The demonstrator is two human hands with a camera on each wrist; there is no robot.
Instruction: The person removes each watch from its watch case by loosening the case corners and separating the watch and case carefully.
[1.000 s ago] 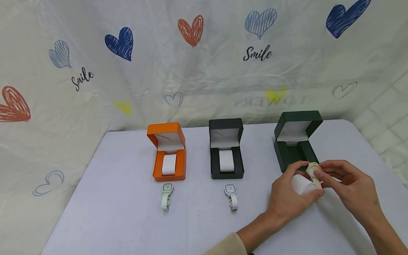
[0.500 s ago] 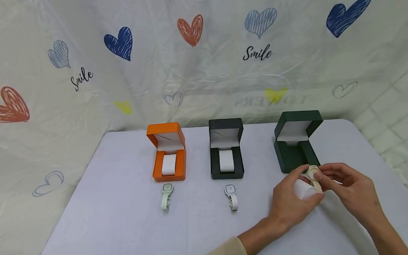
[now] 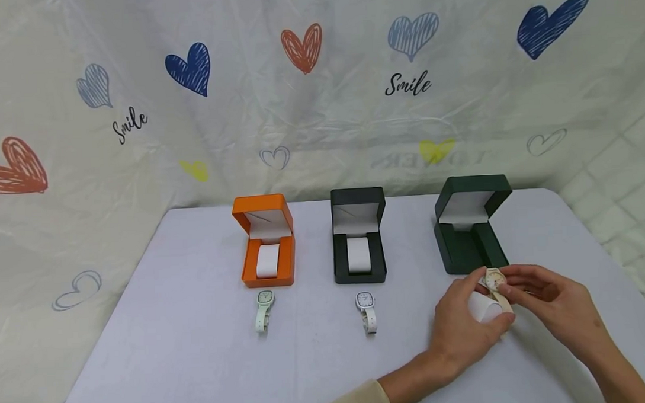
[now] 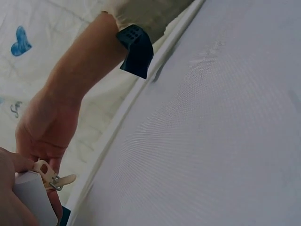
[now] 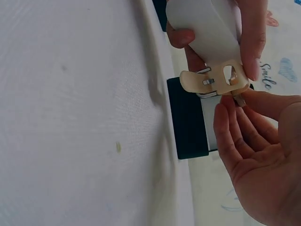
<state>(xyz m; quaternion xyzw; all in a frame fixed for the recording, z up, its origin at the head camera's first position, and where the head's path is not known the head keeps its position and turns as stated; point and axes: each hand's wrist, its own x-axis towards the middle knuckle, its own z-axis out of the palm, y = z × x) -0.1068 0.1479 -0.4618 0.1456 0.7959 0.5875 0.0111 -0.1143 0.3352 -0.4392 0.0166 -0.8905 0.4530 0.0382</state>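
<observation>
Just in front of the open dark green watch box (image 3: pixel 459 253), my left hand (image 3: pixel 457 328) grips a white watch cushion (image 3: pixel 483 308) between curled fingers and thumb. A cream wristwatch (image 3: pixel 495 279) with a round face lies at the cushion's right end, and my right hand (image 3: pixel 558 306) pinches it with thumb and fingers. The strap's metal buckle (image 5: pixel 208 82) and its loose cream tip show in the right wrist view, right at the cushion's end. Part of the strap is hidden behind the fingers. No cushion sits inside the green box.
An orange watch box (image 3: pixel 287 262) and a black watch box (image 3: pixel 378 262) stand open to the left, each with a white cushion inside. In front of them lie a pale green watch (image 3: pixel 263 310) and a white watch (image 3: pixel 366 311) on the white-covered table (image 3: pixel 199 348).
Both hands, with the cushion and cream watch, have moved slightly toward me, away from the green box. The boxes and the other watches stay where they were.
</observation>
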